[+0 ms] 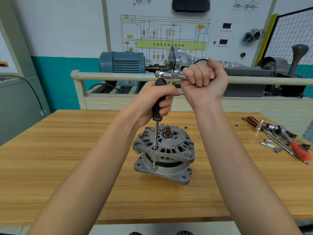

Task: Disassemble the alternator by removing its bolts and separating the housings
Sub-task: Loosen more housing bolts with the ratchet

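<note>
Grey cast alternator stands at the wooden table's centre, a socket driver upright on its nine-o'clock bolt, the left hand wrapped round the black handle, the right hand fisted on the chrome ratchet atop it.

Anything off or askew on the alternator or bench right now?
Nothing damaged or spilled. The alternator stands upright but unclamped on the table. Its upper housing sits raised off the lower housing, showing a gap, as expected mid-disassembly. Loose tools are scattered at the right edge.
</note>
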### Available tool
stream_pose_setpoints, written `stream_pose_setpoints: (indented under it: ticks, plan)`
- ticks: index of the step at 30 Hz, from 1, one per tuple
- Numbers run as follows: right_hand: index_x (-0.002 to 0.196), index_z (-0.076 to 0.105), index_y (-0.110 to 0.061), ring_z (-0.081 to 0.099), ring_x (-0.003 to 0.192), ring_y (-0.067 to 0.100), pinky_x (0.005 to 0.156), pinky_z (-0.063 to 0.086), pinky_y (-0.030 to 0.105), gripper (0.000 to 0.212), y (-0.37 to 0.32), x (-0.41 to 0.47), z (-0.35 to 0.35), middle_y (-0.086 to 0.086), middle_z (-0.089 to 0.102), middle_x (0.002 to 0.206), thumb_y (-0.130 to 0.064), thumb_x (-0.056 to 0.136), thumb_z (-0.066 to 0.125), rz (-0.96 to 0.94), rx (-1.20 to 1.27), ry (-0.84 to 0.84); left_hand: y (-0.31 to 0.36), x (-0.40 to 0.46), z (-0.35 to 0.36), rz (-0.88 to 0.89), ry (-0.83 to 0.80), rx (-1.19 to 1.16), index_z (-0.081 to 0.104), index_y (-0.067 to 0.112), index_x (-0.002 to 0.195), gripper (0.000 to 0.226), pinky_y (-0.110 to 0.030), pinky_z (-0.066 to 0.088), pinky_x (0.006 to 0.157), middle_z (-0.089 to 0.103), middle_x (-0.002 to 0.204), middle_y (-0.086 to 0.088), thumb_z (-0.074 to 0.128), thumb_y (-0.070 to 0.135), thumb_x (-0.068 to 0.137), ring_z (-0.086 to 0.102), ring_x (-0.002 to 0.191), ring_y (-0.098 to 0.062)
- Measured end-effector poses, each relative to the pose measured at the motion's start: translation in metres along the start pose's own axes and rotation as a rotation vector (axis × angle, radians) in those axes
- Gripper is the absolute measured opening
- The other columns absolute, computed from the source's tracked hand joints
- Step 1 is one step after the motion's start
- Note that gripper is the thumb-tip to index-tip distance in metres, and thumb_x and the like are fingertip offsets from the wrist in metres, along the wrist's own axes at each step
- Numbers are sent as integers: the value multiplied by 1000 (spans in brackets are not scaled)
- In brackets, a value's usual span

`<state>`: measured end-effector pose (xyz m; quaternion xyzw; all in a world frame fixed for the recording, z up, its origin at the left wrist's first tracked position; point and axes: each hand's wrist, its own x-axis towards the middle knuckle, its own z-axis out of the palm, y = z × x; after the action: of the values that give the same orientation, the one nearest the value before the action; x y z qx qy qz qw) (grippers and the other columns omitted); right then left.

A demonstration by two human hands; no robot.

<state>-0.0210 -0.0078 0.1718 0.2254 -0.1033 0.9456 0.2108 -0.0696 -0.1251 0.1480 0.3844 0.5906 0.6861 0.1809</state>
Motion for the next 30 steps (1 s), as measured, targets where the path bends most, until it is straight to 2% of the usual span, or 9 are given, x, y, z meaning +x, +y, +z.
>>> stream_pose_setpoints:
  ticks: [3, 7, 10, 12, 15, 20, 23, 26, 30]
  plan:
    - [37, 31, -17, 19, 29, 11, 38, 19, 20, 45, 8, -7, 4, -4, 21, 32, -8, 79, 40, -97, -114, -65, -2, 2, 1, -15, 78, -7, 32, 22, 42, 55, -17, 17, 37, 24, 37, 7, 54, 8, 90, 18, 31, -9]
    - [40, 35, -17, 20, 34, 10, 44, 20, 26, 48, 29, -28, 9, -5, 27, 35, -2, 85, 41, -371, -465, -317, -7, 5, 8, 8, 303, 16, 32, 25, 43, 54, -14, 16, 37, 25, 37, 8, 54, 5, 88, 17, 31, -9]
    - [60, 41, -25, 26, 41, 6, 50, 22, 24, 34, 46, -44, 9, -11, 35, 48, 0, 80, 51, -716, -769, -477, -15, 12, 18, 85, 463, 195, 41, 20, 61, 34, -16, 28, 39, 40, 49, 8, 55, 10, 89, 31, 37, -2]
    - [68, 41, -27, 29, 45, 4, 52, 25, 21, 27, 54, -51, 10, -14, 38, 56, -5, 80, 50, -827, -910, -541, -20, 13, 25, 126, 465, 286, 43, 22, 69, 27, -12, 33, 50, 45, 64, 9, 50, 15, 94, 42, 47, 0]
    - [58, 39, -26, 26, 42, 6, 51, 22, 23, 33, 48, -47, 11, -12, 33, 48, -4, 79, 51, -753, -857, -491, -14, 8, 17, 83, 424, 148, 44, 15, 67, 25, -18, 32, 42, 45, 57, 0, 59, 11, 85, 36, 46, -15]
    - [36, 36, -19, 16, 34, 11, 41, 20, 24, 49, 12, -24, 10, -5, 25, 32, -5, 82, 40, -224, -380, -299, 0, -2, 0, 1, 81, -5, 40, 17, 51, 42, -20, 24, 41, 32, 42, 3, 57, 3, 86, 26, 37, -13]
    - [36, 31, -16, 18, 29, 12, 39, 17, 21, 45, 0, -13, 2, -4, 22, 32, -10, 79, 40, -53, -59, -118, 1, -3, -2, -15, -88, -28, 39, 17, 48, 46, -19, 22, 39, 30, 40, 4, 53, 5, 90, 24, 34, -11]
    - [37, 31, -16, 19, 30, 11, 41, 16, 20, 44, 2, -11, 2, -4, 21, 33, -10, 80, 40, -85, -32, -78, 1, -1, 1, -40, -47, -19, 35, 20, 43, 53, -17, 17, 36, 25, 37, 6, 51, 8, 92, 18, 30, -8]
    - [38, 34, -19, 17, 36, 12, 43, 22, 24, 49, 14, -24, 5, -4, 25, 34, -5, 85, 39, -233, -324, -235, -1, 1, 10, -28, 213, 9, 30, 21, 47, 50, -15, 16, 37, 23, 37, 7, 53, 4, 89, 16, 30, -9]
